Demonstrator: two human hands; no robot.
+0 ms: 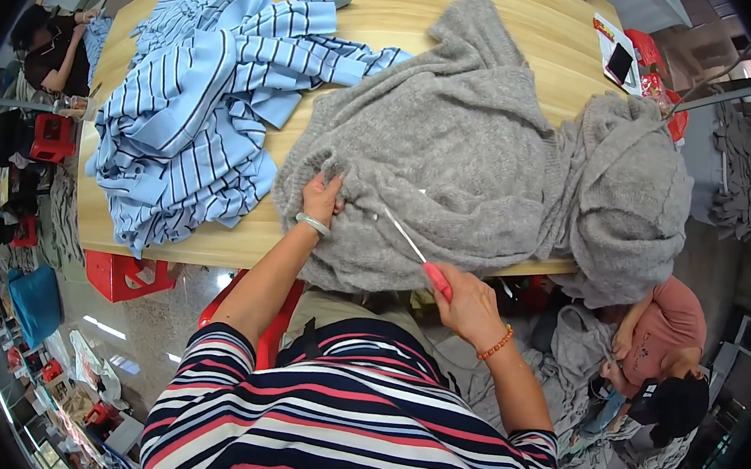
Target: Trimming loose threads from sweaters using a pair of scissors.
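Observation:
A fuzzy grey knitted garment [455, 143] lies spread and rumpled before me, its near edge hanging over the table's front. My left hand [320, 199] is closed on a gathered fold near its left side, pinching the knit between thumb and fingers. In my right hand [469, 310] is a slim needle tool [409, 237] with a pink handle. Its thin metal shaft points up and left over the cloth, with the tip close to the bunched knit. Whether the tip enters the fabric I cannot tell. Tiny white specks lie on the knit near the tip.
Blue striped garments [189, 120] are heaped on the wooden table [373, 9] at left. More grey knit [633, 195] is bundled at right. A phone [619, 64] lies at the far right corner. One person [666, 336] sits at lower right, another [57, 50] at far left.

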